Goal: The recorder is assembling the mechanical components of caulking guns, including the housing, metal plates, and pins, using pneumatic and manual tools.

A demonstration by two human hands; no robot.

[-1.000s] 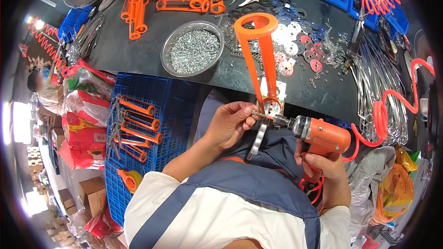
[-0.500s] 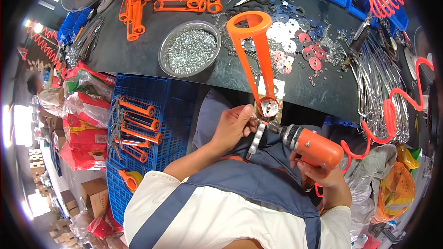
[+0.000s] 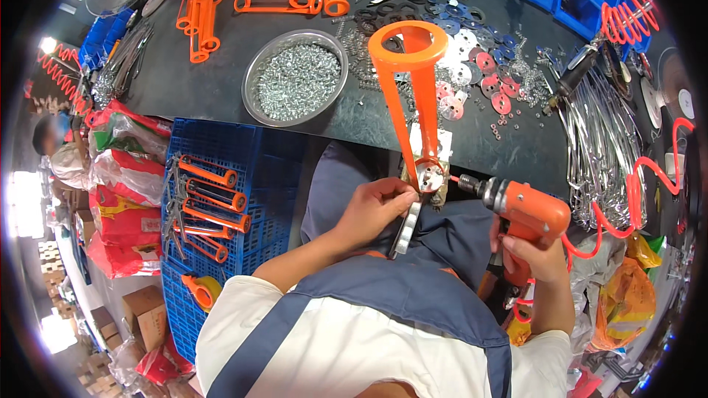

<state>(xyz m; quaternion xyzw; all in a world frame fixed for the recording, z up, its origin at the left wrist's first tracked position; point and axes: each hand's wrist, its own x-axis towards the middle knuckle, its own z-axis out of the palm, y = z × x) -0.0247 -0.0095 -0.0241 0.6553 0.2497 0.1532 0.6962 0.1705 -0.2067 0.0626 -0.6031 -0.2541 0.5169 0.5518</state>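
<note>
Dark desk [image 3: 210, 92] fills the upper middle, carrying a metal bowl [image 3: 249, 94] of small screws [image 3: 299, 81], scattered round discs [image 3: 487, 87] and a heap of orange frames [image 3: 203, 22]. Nearest the person, one orange frame [image 3: 425, 103] stands with its big ring uppermost, a round metal plate [image 3: 430, 176] at its foot. Left hand [image 3: 375, 210] is bent beside that foot, thumb and fingers drawn together; whether they grip anything I cannot tell. Right hand [image 3: 535, 256] wraps the handle of an orange power drill [image 3: 540, 210], its bit pointing toward the plate.
</note>
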